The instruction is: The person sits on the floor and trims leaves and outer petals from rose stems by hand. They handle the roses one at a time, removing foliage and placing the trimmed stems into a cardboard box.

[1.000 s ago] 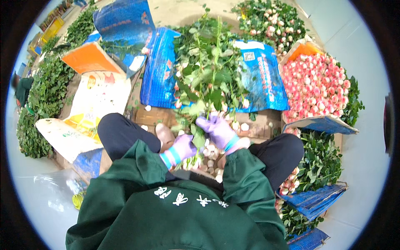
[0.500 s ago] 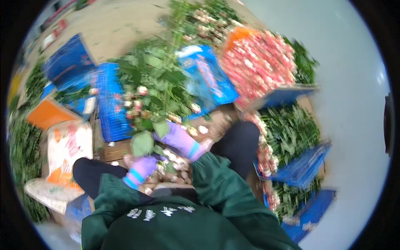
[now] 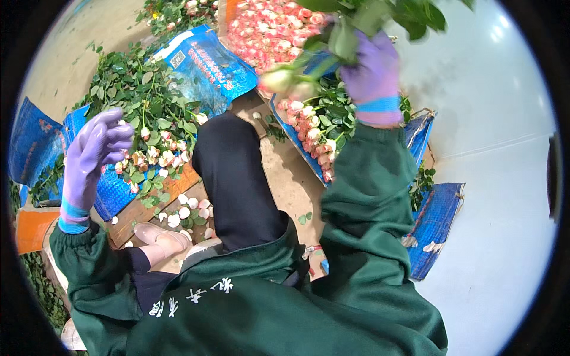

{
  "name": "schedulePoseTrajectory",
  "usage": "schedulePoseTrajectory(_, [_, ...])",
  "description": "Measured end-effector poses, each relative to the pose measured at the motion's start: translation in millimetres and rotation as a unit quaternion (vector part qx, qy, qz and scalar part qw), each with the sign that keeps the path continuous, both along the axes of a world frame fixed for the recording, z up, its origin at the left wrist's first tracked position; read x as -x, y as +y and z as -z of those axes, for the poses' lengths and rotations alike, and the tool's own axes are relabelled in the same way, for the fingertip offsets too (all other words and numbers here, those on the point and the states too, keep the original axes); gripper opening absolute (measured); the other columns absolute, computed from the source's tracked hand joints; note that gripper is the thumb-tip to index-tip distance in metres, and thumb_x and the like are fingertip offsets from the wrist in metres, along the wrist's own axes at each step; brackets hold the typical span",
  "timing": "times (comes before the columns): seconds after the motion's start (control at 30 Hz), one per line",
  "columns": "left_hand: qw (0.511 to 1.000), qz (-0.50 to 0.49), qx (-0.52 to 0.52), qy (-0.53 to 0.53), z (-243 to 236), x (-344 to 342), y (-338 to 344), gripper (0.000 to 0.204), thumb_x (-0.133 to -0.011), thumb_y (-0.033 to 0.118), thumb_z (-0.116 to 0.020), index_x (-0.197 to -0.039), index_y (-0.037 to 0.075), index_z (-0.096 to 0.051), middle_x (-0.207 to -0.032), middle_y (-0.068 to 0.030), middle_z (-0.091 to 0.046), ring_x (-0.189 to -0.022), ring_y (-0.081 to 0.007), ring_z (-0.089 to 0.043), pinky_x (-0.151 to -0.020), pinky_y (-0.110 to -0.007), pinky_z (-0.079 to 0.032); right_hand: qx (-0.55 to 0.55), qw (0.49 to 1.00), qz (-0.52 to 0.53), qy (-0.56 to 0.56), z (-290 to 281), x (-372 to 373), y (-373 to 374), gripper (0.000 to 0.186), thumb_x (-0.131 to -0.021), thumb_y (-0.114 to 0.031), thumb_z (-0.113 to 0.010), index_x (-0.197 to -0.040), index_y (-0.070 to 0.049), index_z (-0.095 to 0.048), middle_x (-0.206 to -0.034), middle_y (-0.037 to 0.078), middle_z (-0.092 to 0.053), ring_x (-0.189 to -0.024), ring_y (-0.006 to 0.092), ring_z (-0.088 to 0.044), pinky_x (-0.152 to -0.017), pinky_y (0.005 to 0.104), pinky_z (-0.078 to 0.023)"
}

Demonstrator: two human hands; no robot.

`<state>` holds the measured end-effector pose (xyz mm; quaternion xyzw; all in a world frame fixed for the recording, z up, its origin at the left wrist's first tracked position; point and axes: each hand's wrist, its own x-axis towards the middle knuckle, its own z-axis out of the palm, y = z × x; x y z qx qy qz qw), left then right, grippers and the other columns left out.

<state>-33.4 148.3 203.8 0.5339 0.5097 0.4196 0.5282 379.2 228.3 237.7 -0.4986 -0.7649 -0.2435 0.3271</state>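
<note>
Raised at the upper right, my right hand [image 3: 375,71] in a purple glove is closed round some leafy rose stems. Their pale pink-white blooms [image 3: 282,80] point left and are blurred, while broad green leaves [image 3: 409,15] stick out at the top edge. My left hand [image 3: 96,142], also purple-gloved, is lifted on the left with nothing in it, its fingers loosely bent and apart. Between my hands lies a pile of cut roses [image 3: 148,118] with blooms toward me. Under my right forearm sits a bundle of pink roses [image 3: 312,127] in a blue wrap.
A blue woven sheet [image 3: 217,68] lies beyond my knee. Behind it is a dense block of pink-and-white roses [image 3: 273,29]. Loose petals [image 3: 184,210] litter the floor by my foot and a wooden board [image 3: 160,204]. A pale wall [image 3: 493,148] runs along the right.
My hands have parted from the lap area. The right one has swung up and right with rose stems; the left has risen leftward and is free. My view has turned to the right.
</note>
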Motion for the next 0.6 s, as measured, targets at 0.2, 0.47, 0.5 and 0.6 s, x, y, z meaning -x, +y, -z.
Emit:
schedulePoseTrajectory(0.2, [0.981, -0.140, 0.132, -0.020, 40.6, 86.6, -20.7, 0.042, -0.092, 0.036, -0.048, -0.122, 0.007, -0.049, -0.096, -0.0049, -0.062, -0.079, -0.0108, -0.060, -0.063, -0.021, -0.048, 0.235, 0.953, 0.188, 0.029, 125.5, -158.8, 32.8, 0.037, -0.088, -0.018, -0.051, -0.121, -0.002, -0.046, -0.092, 0.011, -0.063, -0.090, 0.0248, -0.061, -0.076, 0.0351, -0.051])
schedulePoseTrajectory(0.47, [0.976, -0.144, 0.137, -0.088, 32.1, 113.3, -24.9, 0.042, -0.090, 0.036, -0.049, -0.121, 0.007, -0.049, -0.103, -0.0087, -0.061, -0.085, -0.0149, -0.061, -0.068, -0.024, -0.050, 0.164, 0.693, 0.283, 0.643, 244.6, -238.1, 5.6, 0.057, -0.075, -0.009, -0.066, -0.127, -0.003, -0.044, -0.115, 0.011, -0.057, -0.096, 0.0224, -0.056, -0.084, 0.0346, -0.045])
schedulePoseTrajectory(0.5, [0.973, -0.170, 0.142, -0.069, 33.7, 121.6, -22.7, 0.041, -0.091, 0.035, -0.048, -0.122, 0.007, -0.049, -0.103, -0.0076, -0.061, -0.086, -0.0147, -0.061, -0.069, -0.024, -0.050, 0.152, 0.800, 0.339, 0.471, 222.0, -229.8, 20.5, 0.056, -0.080, -0.010, -0.063, -0.129, 0.001, -0.040, -0.116, 0.012, -0.056, -0.096, 0.0201, -0.054, -0.086, 0.0332, -0.044])
schedulePoseTrajectory(0.6, [0.970, -0.186, 0.143, -0.068, 47.5, 130.9, -1.3, 0.038, -0.092, 0.032, -0.048, -0.121, 0.008, -0.050, -0.102, -0.0063, -0.062, -0.085, -0.0140, -0.061, -0.069, -0.024, -0.050, 0.098, 0.852, 0.092, 0.506, 105.3, -111.0, 45.3, 0.048, -0.088, -0.008, -0.054, -0.133, -0.001, -0.038, -0.132, 0.013, -0.045, -0.116, 0.0207, -0.047, -0.098, 0.0322, -0.037])
